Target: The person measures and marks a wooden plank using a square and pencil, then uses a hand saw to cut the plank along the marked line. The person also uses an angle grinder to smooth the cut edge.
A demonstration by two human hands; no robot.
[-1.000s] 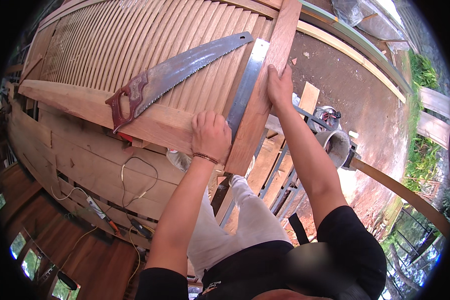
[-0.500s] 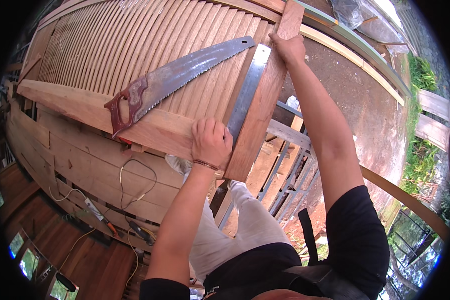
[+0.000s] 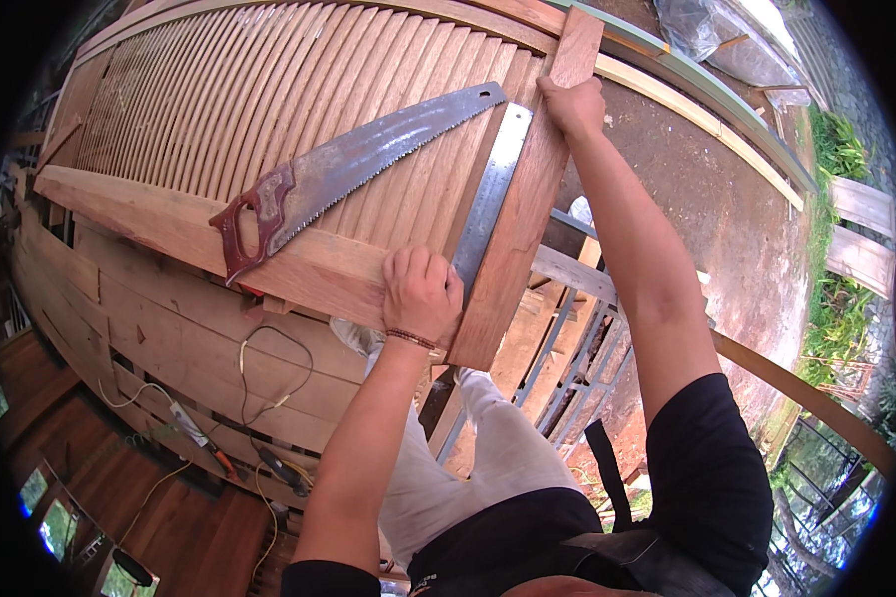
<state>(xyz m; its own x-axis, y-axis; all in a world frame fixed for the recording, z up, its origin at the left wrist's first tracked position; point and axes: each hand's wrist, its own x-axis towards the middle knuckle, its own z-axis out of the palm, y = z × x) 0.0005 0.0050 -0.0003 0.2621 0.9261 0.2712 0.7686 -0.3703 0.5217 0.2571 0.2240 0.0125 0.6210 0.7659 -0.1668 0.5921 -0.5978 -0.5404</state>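
Note:
A louvred wooden panel (image 3: 309, 267) with many slanted slats lies before me. Across its right end runs a reddish-brown wooden board (image 3: 516, 234), with a steel ruler (image 3: 495, 179) flat along its left side. My right hand (image 3: 573, 106) grips the board near its far end, thumb on the left edge. My left hand (image 3: 421, 294) is closed, fingers curled, on the panel's near right corner beside the ruler's near end. What lies under those fingers is hidden. A handsaw (image 3: 368, 149) with a reddish-brown handle rests on the slats, its teeth facing toward me.
Wooden planks (image 3: 169, 289) form a surface below the panel at left, with a looped cable (image 3: 274, 368) and a power strip (image 3: 187, 423) on it. Grey metal bars (image 3: 572, 348) and timber lie beneath the board. Bare ground (image 3: 707, 189) stretches off to the right.
The view has tilted slightly, so the panel, saw and board appear a little lower. Both hands keep their places on the wood.

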